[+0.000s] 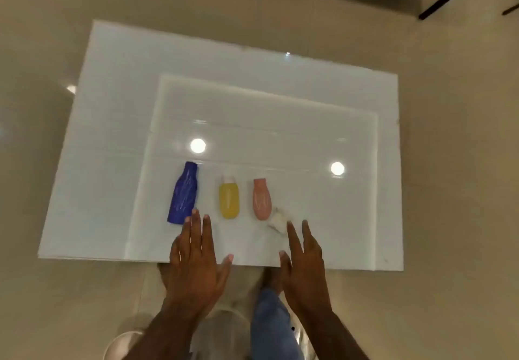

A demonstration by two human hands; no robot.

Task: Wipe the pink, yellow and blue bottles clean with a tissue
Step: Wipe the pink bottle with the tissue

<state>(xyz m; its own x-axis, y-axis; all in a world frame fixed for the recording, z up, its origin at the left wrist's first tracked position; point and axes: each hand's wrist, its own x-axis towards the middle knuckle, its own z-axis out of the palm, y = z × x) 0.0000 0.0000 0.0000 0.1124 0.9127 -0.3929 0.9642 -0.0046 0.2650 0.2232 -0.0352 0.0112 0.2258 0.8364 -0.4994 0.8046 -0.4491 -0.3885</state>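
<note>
Three bottles lie flat in a row on the white glossy table (252, 107), necks pointing away: a blue bottle (184, 193) at the left, a yellow bottle (229, 200) in the middle, a pink bottle (261, 199) at the right. A crumpled white tissue (277, 220) lies just right of the pink bottle's base. My left hand (195, 258) is flat with straight fingers, its fingertips by the blue bottle's base. My right hand (302, 261) is open too, its fingertips just right of the tissue. Neither hand holds anything.
The table's near edge (112, 258) runs under my wrists. Two round ceiling-light reflections (198, 145) shine on the tabletop behind the bottles. Beige floor surrounds the table, with dark furniture legs (438, 4) at the far right.
</note>
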